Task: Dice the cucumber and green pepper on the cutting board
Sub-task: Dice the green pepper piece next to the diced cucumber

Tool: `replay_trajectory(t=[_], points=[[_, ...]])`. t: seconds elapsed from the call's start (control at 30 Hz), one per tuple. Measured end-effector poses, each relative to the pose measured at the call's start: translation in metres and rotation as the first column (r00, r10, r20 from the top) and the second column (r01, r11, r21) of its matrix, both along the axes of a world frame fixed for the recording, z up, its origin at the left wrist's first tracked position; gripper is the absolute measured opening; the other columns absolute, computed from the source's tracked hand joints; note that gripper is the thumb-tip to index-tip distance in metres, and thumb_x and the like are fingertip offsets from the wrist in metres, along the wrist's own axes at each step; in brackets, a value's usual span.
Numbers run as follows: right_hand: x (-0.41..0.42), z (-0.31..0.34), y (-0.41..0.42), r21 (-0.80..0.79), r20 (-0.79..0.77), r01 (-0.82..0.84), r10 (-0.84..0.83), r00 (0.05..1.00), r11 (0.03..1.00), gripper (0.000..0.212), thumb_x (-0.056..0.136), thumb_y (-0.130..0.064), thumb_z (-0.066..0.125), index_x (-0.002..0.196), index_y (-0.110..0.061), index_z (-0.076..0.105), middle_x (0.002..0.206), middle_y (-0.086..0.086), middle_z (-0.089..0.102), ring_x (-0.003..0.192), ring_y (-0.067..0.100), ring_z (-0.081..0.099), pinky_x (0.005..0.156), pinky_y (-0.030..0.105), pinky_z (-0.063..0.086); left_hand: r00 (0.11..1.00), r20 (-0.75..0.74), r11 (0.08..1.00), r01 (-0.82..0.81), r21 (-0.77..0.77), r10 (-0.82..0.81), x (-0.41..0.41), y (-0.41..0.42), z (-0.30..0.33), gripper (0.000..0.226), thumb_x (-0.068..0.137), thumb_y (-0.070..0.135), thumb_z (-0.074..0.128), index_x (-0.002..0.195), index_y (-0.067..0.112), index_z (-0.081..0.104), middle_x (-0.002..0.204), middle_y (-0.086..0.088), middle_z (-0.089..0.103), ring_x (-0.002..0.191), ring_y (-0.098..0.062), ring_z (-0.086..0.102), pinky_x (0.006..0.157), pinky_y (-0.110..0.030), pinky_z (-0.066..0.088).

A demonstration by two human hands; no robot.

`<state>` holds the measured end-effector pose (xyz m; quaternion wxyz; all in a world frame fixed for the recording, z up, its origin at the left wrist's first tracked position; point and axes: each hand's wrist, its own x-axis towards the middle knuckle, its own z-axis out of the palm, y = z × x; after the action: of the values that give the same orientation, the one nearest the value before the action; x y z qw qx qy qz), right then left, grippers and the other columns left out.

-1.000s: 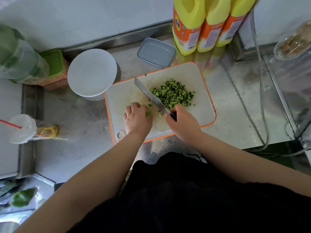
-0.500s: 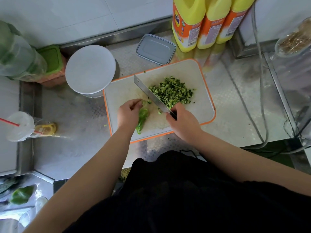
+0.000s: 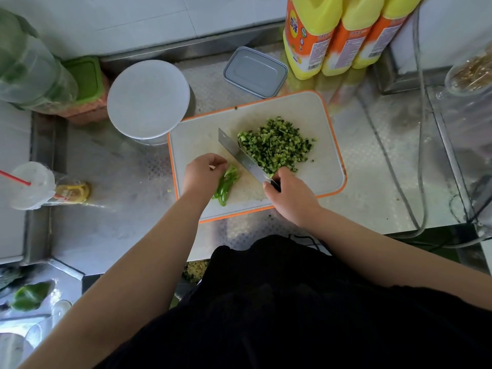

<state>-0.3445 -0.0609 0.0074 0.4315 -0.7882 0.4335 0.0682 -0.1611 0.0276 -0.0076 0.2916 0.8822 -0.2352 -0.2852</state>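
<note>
Steel counter [image 3: 127,198]: three yellow bottles [image 3: 343,33]

i stand at a steel counter [image 3: 114,166] with a raised tread pattern, its surface shining under soft daylight. at twelve o'clock a wall [image 3: 149,20] of pale tiles rises behind a metal back ledge [image 3: 191,46]. at three o'clock a second steel surface [image 3: 452,145] adjoins, grey cables [image 3: 418,129] trailing across it. at nine o'clock lies a white ledge [image 3: 13,166].
</note>
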Motion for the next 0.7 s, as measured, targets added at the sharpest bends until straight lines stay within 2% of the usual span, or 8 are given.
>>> replay_trajectory(t=[0.07,0.13,0.23,0.3,0.37,0.5,0.7], points=[[0.000,0.000,0.000,-0.001,-0.004,0.002,-0.002,1.000,1.000,0.025,0.097,-0.037,0.048,0.097,-0.013,0.042,0.077,0.003,0.056,0.070,0.023,0.057,0.062,0.036,0.045,0.993,0.055,0.992,0.102,0.078,-0.107,-0.002,0.003,-0.009,0.012,0.090,0.027,0.067,0.098,0.021,0.073,0.096,0.007,0.056,0.086,-0.014,0.053,0.070,-0.024,0.038],[0.000,0.000,0.000,-0.002,-0.002,0.003,-0.003,1.000,1.000,0.025,0.096,-0.037,0.048,0.098,-0.013,0.044,0.080,0.005,0.058,0.072,0.024,0.057,0.064,0.036,0.046,0.982,0.116,0.984,0.134,0.116,-0.148,-0.004,0.008,-0.017,0.022,0.090,0.031,0.066,0.108,0.019,0.072,0.104,0.004,0.051,0.096,-0.017,0.051,0.078,-0.025,0.037],[0.001,0.000,0.000,-0.008,0.000,-0.003,0.003,1.000,1.000,0.024,0.096,-0.036,0.049,0.098,-0.013,0.043,0.079,0.004,0.057,0.072,0.024,0.057,0.063,0.036,0.046,0.953,0.234,0.980,0.176,0.092,-0.193,-0.006,0.018,-0.021,0.039,0.091,0.036,0.064,0.126,0.020,0.061,0.124,0.000,0.048,0.121,-0.020,0.039,0.100,-0.030,0.036],[0.002,-0.001,0.001,-0.010,-0.012,-0.019,0.019,1.000,1.000,0.024,0.097,-0.036,0.048,0.098,-0.013,0.042,0.075,0.000,0.054,0.070,0.023,0.056,0.063,0.036,0.046,0.924,0.235,0.952,0.283,0.116,-0.303,-0.007,0.025,-0.025,0.058,0.087,0.039,0.067,0.138,0.021,0.048,0.134,0.001,0.042,0.129,-0.021,0.031,0.109,-0.036,0.032],[0.005,-0.002,0.002,-0.020,-0.044,-0.053,0.052,0.998,0.998,0.024,0.097,-0.034,0.047,0.101,-0.011,0.041,0.072,-0.002,0.051,0.070,0.023,0.056,0.063,0.038,0.048,0.906,0.207,0.926,0.339,0.168,-0.370,-0.011,0.031,-0.031,0.064,0.086,0.037,0.067,0.142,0.022,0.040,0.138,0.002,0.039,0.130,-0.020,0.030,0.109,-0.040,0.033],[0.010,-0.003,0.005,-0.076,-0.108,-0.124,0.115,0.987,0.989,0.026,0.098,-0.034,0.043,0.105,-0.009,0.045,0.078,0.005,0.060,0.072,0.026,0.059,0.065,0.042,0.052,0.924,0.261,0.958,0.250,0.142,-0.280,-0.019,0.030,-0.037,0.049,0.091,0.033,0.062,0.135,0.018,0.046,0.131,-0.003,0.047,0.123,-0.024,0.039,0.099,-0.040,0.040],[0.015,-0.006,0.007,-0.104,-0.134,-0.204,0.190,0.973,0.973,0.029,0.098,-0.034,0.042,0.077,-0.014,0.038,0.060,0.000,0.045,0.054,0.019,0.044,0.050,0.033,0.033,0.957,0.271,0.981,0.056,0.188,-0.107,-0.030,0.023,-0.040,0.034,0.093,0.039,0.058,0.115,0.013,0.054,0.117,-0.006,0.051,0.111,-0.026,0.045,0.084,-0.038,0.041]])
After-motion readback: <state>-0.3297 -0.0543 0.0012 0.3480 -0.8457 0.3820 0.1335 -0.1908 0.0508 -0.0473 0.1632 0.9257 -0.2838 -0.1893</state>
